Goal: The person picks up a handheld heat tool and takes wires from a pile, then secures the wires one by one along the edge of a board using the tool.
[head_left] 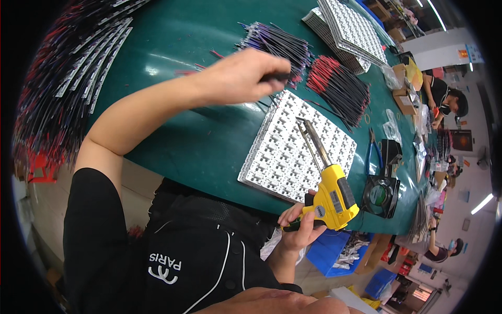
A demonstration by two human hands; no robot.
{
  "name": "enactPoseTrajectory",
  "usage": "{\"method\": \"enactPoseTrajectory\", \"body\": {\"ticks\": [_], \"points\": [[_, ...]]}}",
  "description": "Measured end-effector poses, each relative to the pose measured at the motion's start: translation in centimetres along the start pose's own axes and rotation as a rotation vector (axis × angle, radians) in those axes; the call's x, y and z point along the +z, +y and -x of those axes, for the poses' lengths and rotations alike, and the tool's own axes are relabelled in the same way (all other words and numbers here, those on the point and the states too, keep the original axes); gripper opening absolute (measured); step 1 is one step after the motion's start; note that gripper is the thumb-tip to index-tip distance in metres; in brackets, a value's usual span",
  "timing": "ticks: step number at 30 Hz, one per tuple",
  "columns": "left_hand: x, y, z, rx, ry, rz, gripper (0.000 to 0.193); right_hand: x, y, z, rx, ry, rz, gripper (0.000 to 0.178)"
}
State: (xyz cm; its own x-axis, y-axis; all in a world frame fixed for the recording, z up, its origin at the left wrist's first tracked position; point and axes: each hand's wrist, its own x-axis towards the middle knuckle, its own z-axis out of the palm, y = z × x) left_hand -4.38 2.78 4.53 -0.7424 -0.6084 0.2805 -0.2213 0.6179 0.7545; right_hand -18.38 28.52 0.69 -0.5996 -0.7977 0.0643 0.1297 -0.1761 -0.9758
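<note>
My right hand [301,226] is wrapped round the black grip of a yellow soldering gun [334,196]. The gun's long metal tip lies over a panel of white plastic parts [282,152], set out in rows on the green table. My left hand [246,76] reaches across beyond the panel's far left corner, its fingers curled and slightly blurred. Something dark, apparently black wire [275,77], shows between them. A bundle of black and purple wires [282,47] lies just behind that hand. Beside it is a bundle of black wires with red ends [340,89].
Strips with many wires [89,68] pile up on the left. White panels [350,31] are stacked at the far side. Right of the work lie blue-handled pliers [372,154] and a black fan [380,194]. A blue bin [329,254] stands below the table edge; people work farther right.
</note>
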Motion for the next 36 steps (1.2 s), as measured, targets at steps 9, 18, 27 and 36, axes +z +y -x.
{"method": "enactPoseTrajectory", "body": {"ticks": [9,18,27,36], "points": [[3.3,-1.2,1.3,-0.226,-0.012,0.138,0.016,0.2,0.5,0.7,0.026,0.031,-0.008,0.048],[4.2,-2.2,1.3,-0.238,0.035,0.159,0.016,0.8,1.2,0.4,-0.007,0.036,-0.034,0.042],[4.0,-2.2,1.2,-0.27,-0.037,0.169,0.015,0.6,1.5,0.2,-0.005,-0.031,0.001,0.033],[3.8,-2.0,1.1,-0.274,-0.061,0.136,0.015,0.3,1.6,0.0,0.05,-0.063,0.036,0.028]]}}
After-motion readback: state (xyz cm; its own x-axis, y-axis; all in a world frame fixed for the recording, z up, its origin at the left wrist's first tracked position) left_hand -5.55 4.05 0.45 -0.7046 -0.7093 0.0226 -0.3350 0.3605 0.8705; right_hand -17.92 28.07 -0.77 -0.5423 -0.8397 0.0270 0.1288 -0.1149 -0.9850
